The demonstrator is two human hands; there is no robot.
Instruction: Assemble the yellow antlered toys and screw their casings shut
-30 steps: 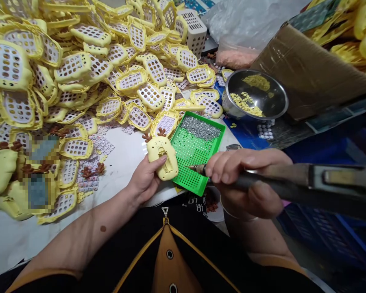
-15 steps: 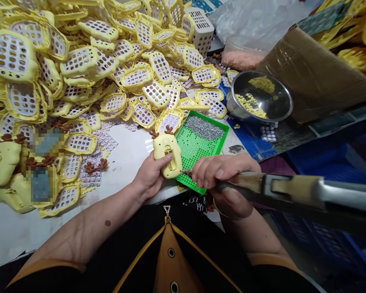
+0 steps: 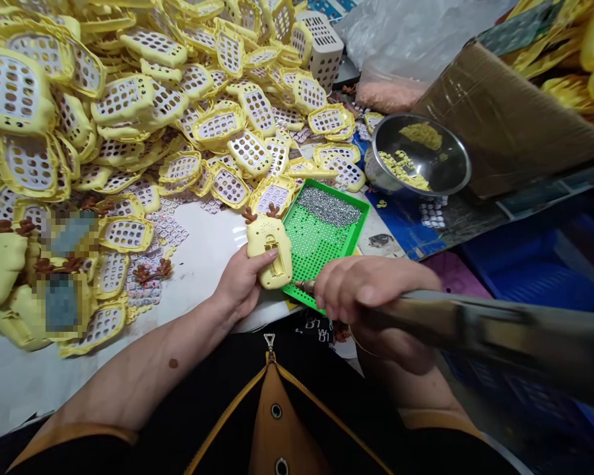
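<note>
Writing: white lettering (image 3: 313,323) showed on black cloth (image 3: 299,324) by the lap, too partial to read.
Green tray (image 3: 307,254): it held a heap of small metal bits (image 3: 331,206).
Steel bowl (image 3: 453,165): yellow bits (image 3: 400,169) lay inside.
Cardboard box (image 3: 495,125): yellow pieces (image 3: 567,94) filled its top.
Antlered yellow toy (image 3: 268,241): it was in the left hand (image 3: 240,284), pinched between thumb and fingers, beside the tray.
Screwdriver (image 3: 445,316): the right hand (image 3: 376,297) was wrapped around it; its tip pointed at the toy's lower corner, contact unclear.
</note>
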